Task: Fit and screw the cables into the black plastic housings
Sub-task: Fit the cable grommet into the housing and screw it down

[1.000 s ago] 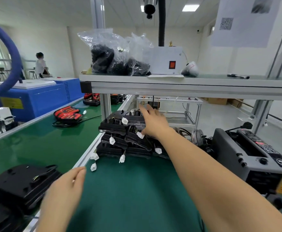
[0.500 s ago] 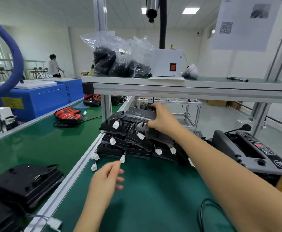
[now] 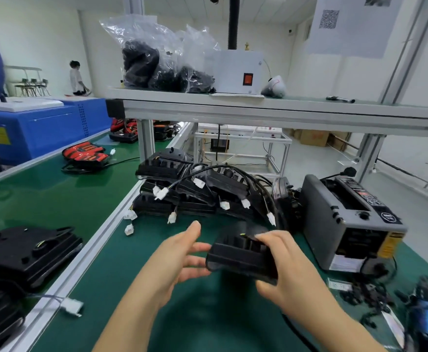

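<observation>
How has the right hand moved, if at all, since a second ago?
Yes. The right hand drew nearer, away from the pile of black plastic housings, now gripping one black housing.

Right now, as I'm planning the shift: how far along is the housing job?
Possibly done: stacked housings at left, one trailing a connector. In hand: the right hand grips one housing, the left hand open beside it; no screwing yet. Left: the pile ahead, cables dangling.

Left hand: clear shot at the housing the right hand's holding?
Probably yes. The left hand is open beside the black housing gripped by the right hand; nothing lies between them.
</observation>
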The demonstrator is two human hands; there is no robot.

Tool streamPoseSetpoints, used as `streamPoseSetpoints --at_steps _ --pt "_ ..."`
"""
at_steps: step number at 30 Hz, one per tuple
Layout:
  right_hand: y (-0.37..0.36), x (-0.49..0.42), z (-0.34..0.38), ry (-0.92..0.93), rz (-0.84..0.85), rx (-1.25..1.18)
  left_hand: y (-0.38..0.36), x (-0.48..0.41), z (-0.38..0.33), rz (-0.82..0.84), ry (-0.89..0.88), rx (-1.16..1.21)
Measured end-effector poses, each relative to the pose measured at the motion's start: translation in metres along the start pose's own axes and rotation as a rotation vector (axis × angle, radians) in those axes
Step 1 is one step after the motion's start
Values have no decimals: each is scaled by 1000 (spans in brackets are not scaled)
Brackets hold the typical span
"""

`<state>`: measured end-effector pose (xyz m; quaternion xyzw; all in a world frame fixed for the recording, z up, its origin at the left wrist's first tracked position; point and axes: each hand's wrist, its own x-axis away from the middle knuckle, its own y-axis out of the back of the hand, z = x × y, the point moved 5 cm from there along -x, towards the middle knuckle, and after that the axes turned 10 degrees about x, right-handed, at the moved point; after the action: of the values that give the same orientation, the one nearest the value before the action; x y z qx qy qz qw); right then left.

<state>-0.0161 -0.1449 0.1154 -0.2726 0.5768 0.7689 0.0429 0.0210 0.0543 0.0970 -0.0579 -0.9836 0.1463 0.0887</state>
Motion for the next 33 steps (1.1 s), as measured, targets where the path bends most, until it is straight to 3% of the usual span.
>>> streamPoseSetpoints --at_steps 4,6,10,20,24,33 --pt "-20 36 0 -27 48 22 -6 15 39 80 67 -108" --pt "-22 45 4 3 53 31 -5 23 52 42 63 -138" --pt "-20 58 7 35 42 53 -4 39 61 2 -57 -378" --pt "-35 89 10 114 102 17 1 69 90 -40 -186 -670" --pt "-41 96 5 82 250 -87 5 75 96 -29 -204 -754" --pt "-34 97 -2 -83 80 -452 -18 69 77 115 -447 -860"
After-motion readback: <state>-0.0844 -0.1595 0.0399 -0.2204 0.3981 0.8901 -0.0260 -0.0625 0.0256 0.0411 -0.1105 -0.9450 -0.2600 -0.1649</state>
